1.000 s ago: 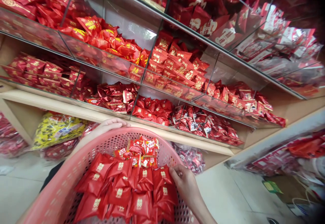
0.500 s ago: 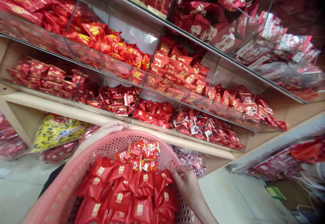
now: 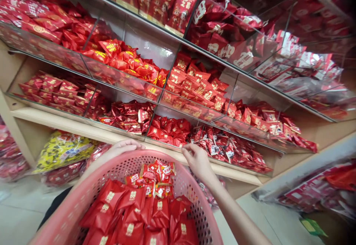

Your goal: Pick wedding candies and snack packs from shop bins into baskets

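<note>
A pink perforated plastic basket (image 3: 154, 155) is in front of me, its far rim close to the shelf ledge. Large red packets (image 3: 130, 197) with gold characters fill much of it, with smaller red candy packets (image 3: 160, 174) on the far side. My left hand (image 3: 126, 146) lies over the basket's left far rim, fingers stretched out, the forearm along its outside. My right hand (image 3: 197, 160) hangs above the right far rim, before the lower candy bins. Its fingers are bent and apart from the thumb, with nothing visible in them.
Clear-fronted bins of red wrapped sweets (image 3: 169, 131) line the tilted shelf (image 3: 75, 129). Other bins hold red and yellow-lettered packets (image 3: 125, 59). Below the ledge sits a yellow bag (image 3: 65, 150). Red bags (image 3: 314, 185) lie on the right.
My right hand has risen from the packets at the basket's right side and moved forward over its rim toward the bins. My left hand stays at the rim. The view has shifted slightly.
</note>
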A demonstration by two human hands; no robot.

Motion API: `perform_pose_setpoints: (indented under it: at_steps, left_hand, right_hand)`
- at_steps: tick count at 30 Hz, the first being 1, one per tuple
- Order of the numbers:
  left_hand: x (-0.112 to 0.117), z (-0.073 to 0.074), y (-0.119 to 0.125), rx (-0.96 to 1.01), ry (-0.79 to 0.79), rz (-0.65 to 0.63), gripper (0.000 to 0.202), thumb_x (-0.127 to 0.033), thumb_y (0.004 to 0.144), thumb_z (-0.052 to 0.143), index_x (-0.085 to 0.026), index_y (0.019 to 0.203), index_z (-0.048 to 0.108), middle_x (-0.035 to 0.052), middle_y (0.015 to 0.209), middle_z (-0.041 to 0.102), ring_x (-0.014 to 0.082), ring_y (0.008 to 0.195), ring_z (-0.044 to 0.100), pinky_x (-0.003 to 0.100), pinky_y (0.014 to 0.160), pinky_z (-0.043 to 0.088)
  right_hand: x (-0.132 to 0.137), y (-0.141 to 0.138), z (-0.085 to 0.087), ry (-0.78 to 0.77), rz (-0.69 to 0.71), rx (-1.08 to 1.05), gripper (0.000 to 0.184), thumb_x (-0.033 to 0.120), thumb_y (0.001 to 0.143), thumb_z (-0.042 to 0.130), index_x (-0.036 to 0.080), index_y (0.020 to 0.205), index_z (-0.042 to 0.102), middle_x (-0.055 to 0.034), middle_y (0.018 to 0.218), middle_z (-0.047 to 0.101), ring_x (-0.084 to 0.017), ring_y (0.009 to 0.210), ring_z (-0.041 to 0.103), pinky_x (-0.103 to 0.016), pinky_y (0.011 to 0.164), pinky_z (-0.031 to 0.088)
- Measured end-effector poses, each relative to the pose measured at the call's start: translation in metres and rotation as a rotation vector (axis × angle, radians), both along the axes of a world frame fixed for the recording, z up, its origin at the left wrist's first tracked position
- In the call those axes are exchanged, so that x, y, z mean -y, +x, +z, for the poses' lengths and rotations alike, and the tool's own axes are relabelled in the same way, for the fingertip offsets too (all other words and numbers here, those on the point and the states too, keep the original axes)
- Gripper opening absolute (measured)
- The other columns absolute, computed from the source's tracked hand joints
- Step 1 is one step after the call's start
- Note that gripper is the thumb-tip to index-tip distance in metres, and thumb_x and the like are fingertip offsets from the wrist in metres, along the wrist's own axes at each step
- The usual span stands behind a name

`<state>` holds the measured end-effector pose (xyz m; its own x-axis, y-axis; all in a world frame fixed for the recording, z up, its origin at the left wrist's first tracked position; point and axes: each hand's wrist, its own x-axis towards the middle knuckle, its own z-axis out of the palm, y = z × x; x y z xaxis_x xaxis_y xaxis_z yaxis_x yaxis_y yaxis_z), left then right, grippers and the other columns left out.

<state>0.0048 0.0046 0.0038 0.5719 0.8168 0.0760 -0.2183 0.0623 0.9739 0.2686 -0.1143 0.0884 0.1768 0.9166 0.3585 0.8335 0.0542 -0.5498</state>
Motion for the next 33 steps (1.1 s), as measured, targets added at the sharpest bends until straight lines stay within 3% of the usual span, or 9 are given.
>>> perform_pose_setpoints:
  at_steps: [4,8,17,23,33]
  left_hand:
    - [0.001,0.002,-0.002,0.006,-0.025,-0.007,0.027,-0.038,0.064,0.075,-0.019,0.082,0.071,0.0075,0.099,0.073,0.0264,0.097,0.065,0.037,0.091,0.045]
    - [0.003,0.005,-0.002,0.019,-0.035,-0.011,0.027,-0.039,0.063,0.075,-0.019,0.081,0.071,0.0067,0.096,0.074,0.0263,0.096,0.065,0.037,0.092,0.045]
    - [-0.001,-0.002,-0.001,0.020,0.013,-0.028,0.024,-0.037,0.068,0.071,-0.019,0.084,0.071,0.0076,0.100,0.073,0.0271,0.099,0.064,0.038,0.093,0.045]
    - [-0.001,-0.001,-0.002,0.013,0.028,-0.035,0.023,-0.036,0.069,0.071,-0.019,0.086,0.071,0.0080,0.100,0.073,0.0265,0.100,0.064,0.038,0.094,0.044]
    - [0.001,0.001,-0.003,0.025,0.050,-0.036,0.021,-0.035,0.071,0.070,-0.019,0.085,0.071,0.0080,0.101,0.073,0.0259,0.099,0.064,0.038,0.093,0.045]
  right_hand:
    - [-0.061,0.002,-0.006,-0.109,-0.110,-0.065,0.014,0.017,0.075,0.053,0.018,0.078,0.066,-0.0035,0.070,0.068,-0.016,0.067,0.060,-0.025,0.063,0.041]
    - [-0.090,-0.002,-0.021,-0.171,-0.167,-0.121,0.011,0.011,0.067,0.057,0.019,0.062,0.063,-0.0017,0.060,0.064,-0.015,0.061,0.057,-0.024,0.057,0.038]
    - [-0.103,-0.003,-0.032,-0.149,-0.207,-0.360,0.003,0.016,0.065,0.060,0.017,0.062,0.060,0.0009,0.056,0.059,-0.011,0.055,0.052,-0.023,0.054,0.039]
    - [-0.105,-0.001,-0.029,-0.188,-0.136,-0.537,0.015,0.020,0.064,0.060,0.016,0.050,0.055,0.0031,0.045,0.051,-0.008,0.043,0.044,-0.022,0.048,0.039]
    - [-0.096,0.004,-0.029,-0.056,-0.120,-0.532,0.024,0.038,0.061,0.066,0.018,0.053,0.055,0.0040,0.046,0.052,-0.010,0.048,0.046,-0.023,0.050,0.037]
